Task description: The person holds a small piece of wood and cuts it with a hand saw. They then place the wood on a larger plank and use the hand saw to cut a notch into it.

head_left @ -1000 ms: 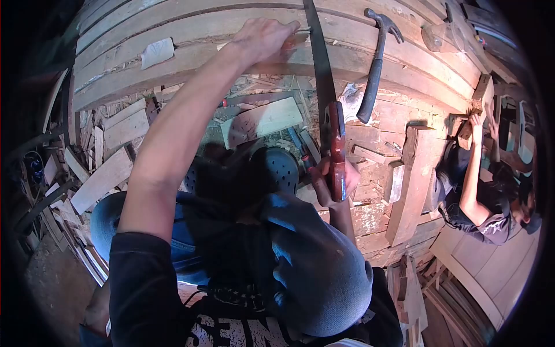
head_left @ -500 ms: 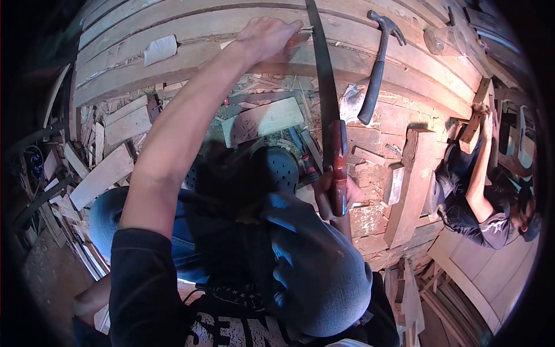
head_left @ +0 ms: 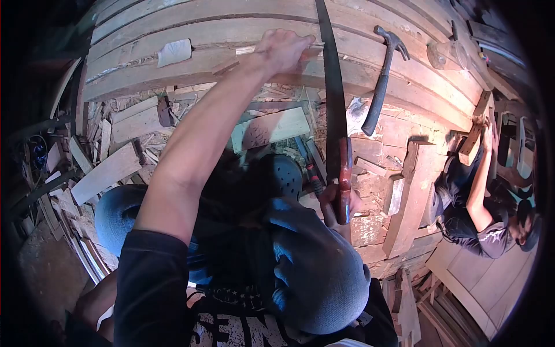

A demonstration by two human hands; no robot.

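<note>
My left hand point(head_left: 284, 48) reaches far forward and presses a small wood strip point(head_left: 312, 53) down onto a long curved plank point(head_left: 231, 58). My right hand point(head_left: 338, 203) grips the red-brown handle of a handsaw point(head_left: 334, 98). The saw's dark blade runs up and away from me, crossing the plank just right of my left fingers. My knees in blue jeans fill the lower middle of the view.
A claw hammer point(head_left: 383, 81) lies on the planks to the right of the blade. A white rag point(head_left: 174, 52) sits on the plank at left. Offcuts and shavings point(head_left: 121, 144) litter the floor. Another person point(head_left: 485, 208) works at the right with a wood piece.
The saw has slid back toward me, its handle and my right hand now lower. The view has shifted slightly. The person at right raised the wood piece.
</note>
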